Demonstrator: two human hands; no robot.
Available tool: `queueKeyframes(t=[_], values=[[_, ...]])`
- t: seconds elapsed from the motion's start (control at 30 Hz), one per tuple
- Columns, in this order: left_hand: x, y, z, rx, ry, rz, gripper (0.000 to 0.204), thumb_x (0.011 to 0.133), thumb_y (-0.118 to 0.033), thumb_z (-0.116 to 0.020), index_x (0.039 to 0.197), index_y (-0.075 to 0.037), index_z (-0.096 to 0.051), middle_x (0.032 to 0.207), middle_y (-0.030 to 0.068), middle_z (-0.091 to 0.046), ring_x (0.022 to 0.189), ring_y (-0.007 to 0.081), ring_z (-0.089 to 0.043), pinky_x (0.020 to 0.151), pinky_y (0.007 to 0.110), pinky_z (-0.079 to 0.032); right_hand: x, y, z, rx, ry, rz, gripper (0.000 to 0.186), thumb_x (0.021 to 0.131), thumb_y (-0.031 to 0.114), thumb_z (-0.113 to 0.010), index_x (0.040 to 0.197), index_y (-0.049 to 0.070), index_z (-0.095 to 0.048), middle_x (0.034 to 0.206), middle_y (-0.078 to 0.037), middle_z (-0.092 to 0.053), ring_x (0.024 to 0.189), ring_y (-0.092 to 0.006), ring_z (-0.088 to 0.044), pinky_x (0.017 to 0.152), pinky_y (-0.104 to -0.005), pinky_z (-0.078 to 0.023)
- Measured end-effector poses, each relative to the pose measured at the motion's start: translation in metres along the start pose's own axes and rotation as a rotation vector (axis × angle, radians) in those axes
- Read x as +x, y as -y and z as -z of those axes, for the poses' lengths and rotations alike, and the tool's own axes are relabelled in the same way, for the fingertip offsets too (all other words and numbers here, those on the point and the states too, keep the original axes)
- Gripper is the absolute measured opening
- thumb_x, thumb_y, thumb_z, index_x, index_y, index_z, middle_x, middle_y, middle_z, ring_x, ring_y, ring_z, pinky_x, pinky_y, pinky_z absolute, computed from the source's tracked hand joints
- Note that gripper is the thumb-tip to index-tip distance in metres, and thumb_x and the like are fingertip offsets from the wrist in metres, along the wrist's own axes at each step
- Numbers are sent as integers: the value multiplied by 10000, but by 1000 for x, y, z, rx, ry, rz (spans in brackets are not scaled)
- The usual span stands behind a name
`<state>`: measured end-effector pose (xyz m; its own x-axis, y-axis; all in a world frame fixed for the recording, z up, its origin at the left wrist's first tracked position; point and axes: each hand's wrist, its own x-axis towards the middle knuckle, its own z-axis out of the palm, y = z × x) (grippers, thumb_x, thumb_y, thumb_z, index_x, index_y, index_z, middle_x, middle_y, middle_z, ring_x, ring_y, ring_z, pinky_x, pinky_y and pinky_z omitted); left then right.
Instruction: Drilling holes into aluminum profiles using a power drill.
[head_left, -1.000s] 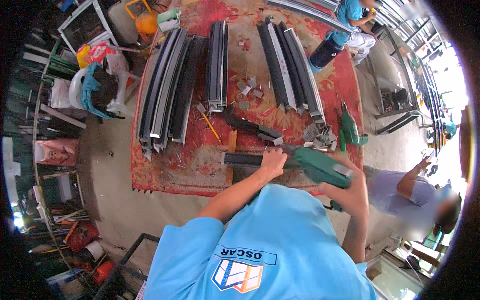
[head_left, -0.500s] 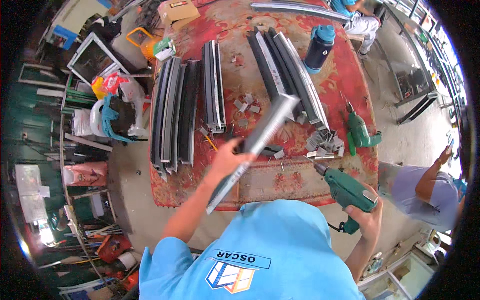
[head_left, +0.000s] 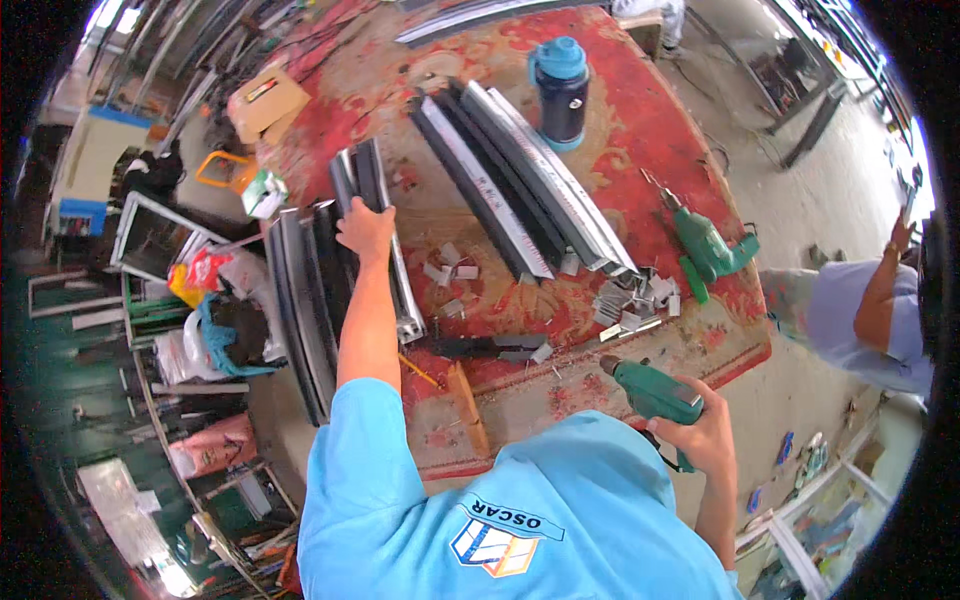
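My left arm reaches across the table, and my left hand (head_left: 368, 232) is closed over a metal profile (head_left: 372, 165) in the middle group at the left. Part of that profile is hidden under the hand and forearm. My right hand (head_left: 708, 432) grips a green power drill (head_left: 655, 390) by its handle, close to my body at the table's near edge. The drill points up and to the left. A second green drill (head_left: 708, 245) lies on the table farther right. Small cut metal pieces (head_left: 635, 300) are heaped between the two drills.
More long profiles (head_left: 525, 185) lie mid-table and at the left edge (head_left: 300, 300). A dark blue bottle (head_left: 560, 95) stands behind. A wooden strip (head_left: 467, 410) and yellow pencil (head_left: 418, 370) lie near me. Another person (head_left: 850, 310) is at the right. A cardboard box (head_left: 268, 103) sits far left.
My left hand has carried a metal profile away from in front of me to the middle group at the left. The held drill has moved slightly left; the view has turned.
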<state>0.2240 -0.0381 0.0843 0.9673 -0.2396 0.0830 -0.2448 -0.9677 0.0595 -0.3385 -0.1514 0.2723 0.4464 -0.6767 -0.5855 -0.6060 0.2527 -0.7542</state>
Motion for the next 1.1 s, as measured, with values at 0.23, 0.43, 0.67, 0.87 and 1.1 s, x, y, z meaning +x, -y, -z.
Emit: queueKeyframes(t=[0.23, 0.43, 0.67, 0.87, 1.1], values=[[13, -7, -36, 222, -140, -66, 767, 702, -505, -872, 1287, -106, -576, 1188, 134, -668, 1174, 353, -590, 903, 559, -465, 7, 0, -7, -110, -15, -90, 708, 649, 242, -906, 1266, -20, -675, 1028, -146, -766, 934, -202, -729, 868, -362, -566], [6, -7, -30, 230, -27, -140, 746, 758, -575, -797, 1284, -107, -549, 1090, 143, -728, 1047, 367, -690, 890, 579, -453, 11, 21, -14, -162, 92, -79, 773, 624, 229, -921, 1290, -51, -645, 1059, -147, -752, 954, -208, -711, 876, -363, -556], [11, -6, -31, 128, -31, -13, 605, 826, -453, -754, 1241, -81, -519, 979, 142, -760, 857, 353, -749, 790, 544, -494, 4, 4, -15, -228, 88, -22, 729, 649, 303, -908, 1269, -2, -677, 1049, -160, -767, 965, -246, -739, 902, -382, -562], [-6, -36, -18, -57, -7, -96, 549, 906, -473, -692, 1230, -56, -541, 1071, 188, -739, 956, 388, -730, 822, 571, -522, -1, 1, -16, -200, 50, -51, 713, 654, 303, -908, 1255, -11, -684, 1060, -174, -766, 982, -263, -741, 911, -397, -560], [-93, -139, 2, -652, 358, -158, 820, 766, -547, -817, 1305, 10, -551, 1255, 272, -642, 1169, 448, -641, 990, 509, -514, 0, 4, -20, -220, 73, 51, 721, 657, 313, -909, 1257, -12, -677, 1032, -177, -765, 958, -262, -742, 886, -384, -564]])
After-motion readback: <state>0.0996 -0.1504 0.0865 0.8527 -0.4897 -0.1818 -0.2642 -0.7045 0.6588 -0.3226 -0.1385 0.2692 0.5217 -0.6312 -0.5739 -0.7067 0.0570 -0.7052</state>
